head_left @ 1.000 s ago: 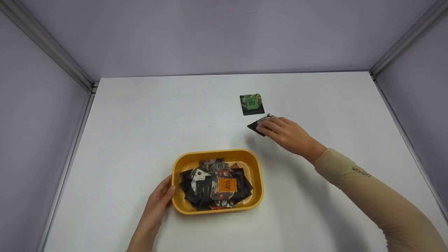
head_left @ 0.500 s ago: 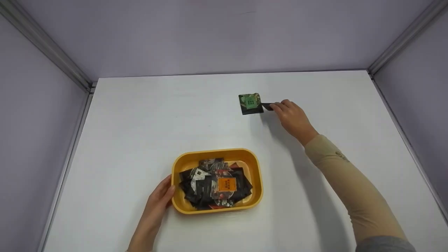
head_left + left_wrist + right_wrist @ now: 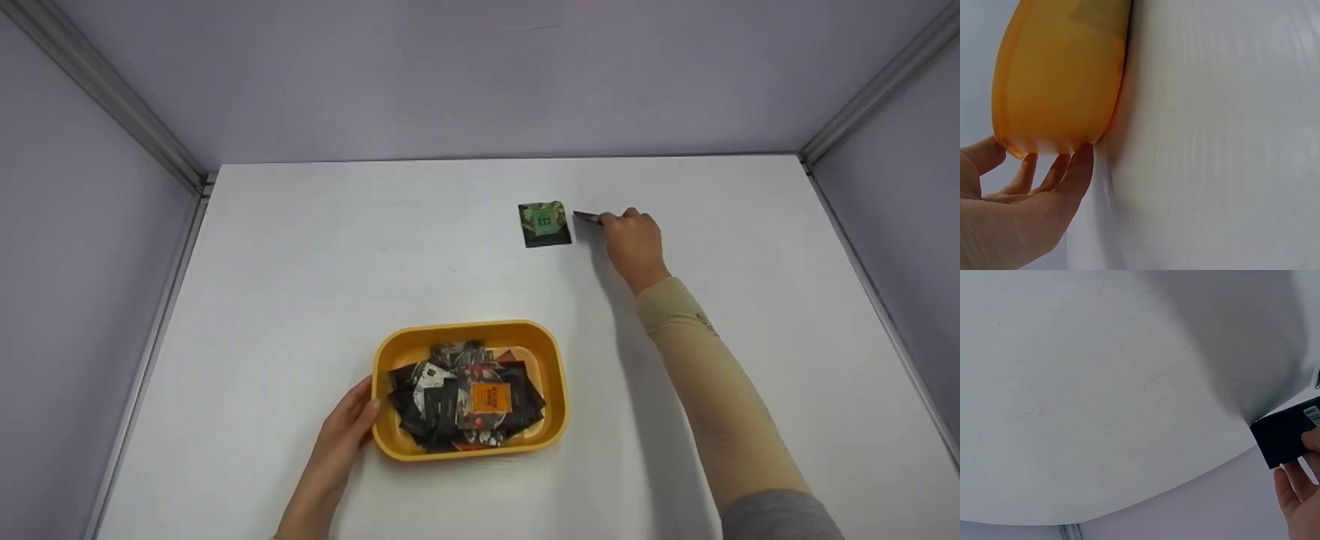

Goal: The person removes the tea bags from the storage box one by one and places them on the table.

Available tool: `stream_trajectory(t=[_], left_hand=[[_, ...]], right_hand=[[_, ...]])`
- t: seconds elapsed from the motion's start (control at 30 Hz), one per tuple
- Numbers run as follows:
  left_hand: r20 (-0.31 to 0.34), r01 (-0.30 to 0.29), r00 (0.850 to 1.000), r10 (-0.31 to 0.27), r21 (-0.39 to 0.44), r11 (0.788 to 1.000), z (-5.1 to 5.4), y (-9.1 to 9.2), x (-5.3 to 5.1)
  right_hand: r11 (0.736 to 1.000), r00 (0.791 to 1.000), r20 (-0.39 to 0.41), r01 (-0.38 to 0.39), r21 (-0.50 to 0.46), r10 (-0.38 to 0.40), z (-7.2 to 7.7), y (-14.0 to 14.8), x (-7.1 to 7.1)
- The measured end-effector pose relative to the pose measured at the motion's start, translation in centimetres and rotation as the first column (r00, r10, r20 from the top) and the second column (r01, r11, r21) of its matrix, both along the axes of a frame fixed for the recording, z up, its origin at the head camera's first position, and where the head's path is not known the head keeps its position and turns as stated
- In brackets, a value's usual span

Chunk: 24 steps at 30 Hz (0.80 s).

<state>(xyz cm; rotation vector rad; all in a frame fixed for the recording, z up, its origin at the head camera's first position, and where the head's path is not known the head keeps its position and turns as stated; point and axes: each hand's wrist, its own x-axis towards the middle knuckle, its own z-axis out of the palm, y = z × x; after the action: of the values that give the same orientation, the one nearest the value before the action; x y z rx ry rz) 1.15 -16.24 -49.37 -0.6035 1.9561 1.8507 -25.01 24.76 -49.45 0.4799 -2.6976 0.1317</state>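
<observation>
A yellow bin holds several dark packets, one with an orange label on top. My left hand touches the bin's left side from outside; the left wrist view shows its relaxed fingertips and thumb against the yellow wall. Farther back, a green and black packet lies flat on the table. Just right of it, my right hand pinches another dark packet, held edge-on. In the right wrist view that packet's black back shows a barcode, with the thumb over it.
The white table carries the bin near its front. Pale walls stand behind and on both sides, with metal posts at the corners. The right arm's shadow falls across the table.
My right hand has moved away from me and slightly right with its packet, from in front of the green packet to its right side. My left hand remains against the bin.
</observation>
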Motion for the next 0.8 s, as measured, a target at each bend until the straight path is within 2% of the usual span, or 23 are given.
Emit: stream_trajectory(t=[0.13, 0.3, 0.53, 0.8], left_hand=[[0.009, -0.004, 1.000, 0.004, -0.006, 1.000, -0.1, 0.1, 0.1], [0.016, -0.013, 1.000, 0.013, -0.001, 1.000, -0.3, 0.1, 0.2], [-0.006, -0.010, 1.000, 0.010, -0.005, 1.000, -0.3, 0.1, 0.3], [-0.002, -0.007, 1.000, 0.007, -0.033, 0.999, -0.1, 0.0, 0.3]], right_hand=[[0.999, 1.000, -0.009, 0.000, 0.051, 0.000, -0.6, -0.2, -0.2], [0.998, 0.999, 0.018, 0.026, 0.065, -0.027, -1.2, -0.4, -0.1], [0.993, 0.999, 0.021, 0.028, 0.118, -0.031, -1.5, -0.4, 0.3], [0.980, 0.989, 0.137, 0.020, 0.198, -0.048, -1.3, -0.8, 0.2]])
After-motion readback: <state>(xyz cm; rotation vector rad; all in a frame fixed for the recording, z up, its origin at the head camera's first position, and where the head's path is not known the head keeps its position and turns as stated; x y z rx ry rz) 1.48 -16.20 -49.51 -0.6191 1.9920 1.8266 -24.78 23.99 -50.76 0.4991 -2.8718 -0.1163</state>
